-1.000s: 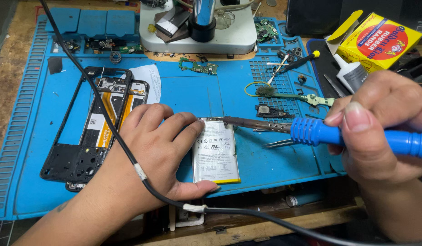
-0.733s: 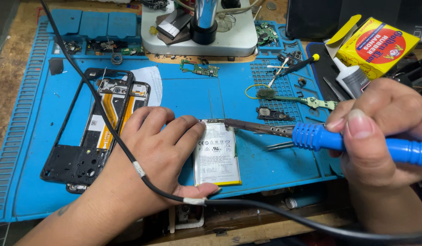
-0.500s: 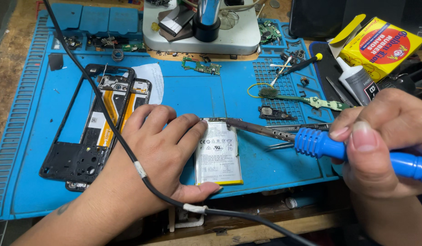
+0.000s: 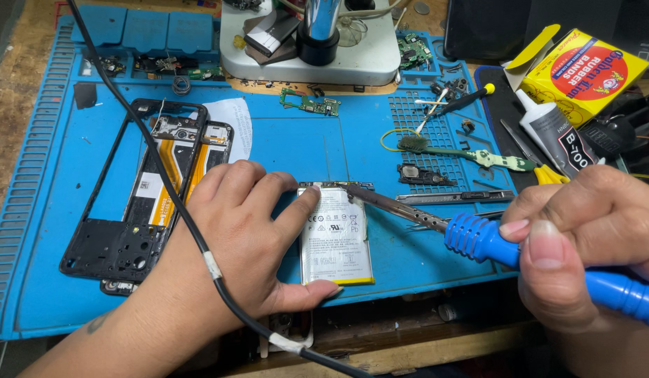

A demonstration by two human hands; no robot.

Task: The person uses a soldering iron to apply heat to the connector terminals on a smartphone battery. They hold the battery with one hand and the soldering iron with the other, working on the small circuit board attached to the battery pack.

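Observation:
My left hand lies flat on the blue work mat, fingertips and thumb pressing the left edge of a white phone battery. My right hand grips the blue handle of a soldering iron. Its dark metal tip touches the battery's top edge near the connector strip. The iron's black cord runs across my left wrist.
An opened black phone frame with orange flex cables lies left of my hand. A microscope base stands at the back. A toothbrush, tweezers, small circuit boards, a glue tube and a yellow box sit right.
The iron's tip has stayed on the battery's top edge. My right hand has drifted slightly right and down. My left hand keeps holding the battery.

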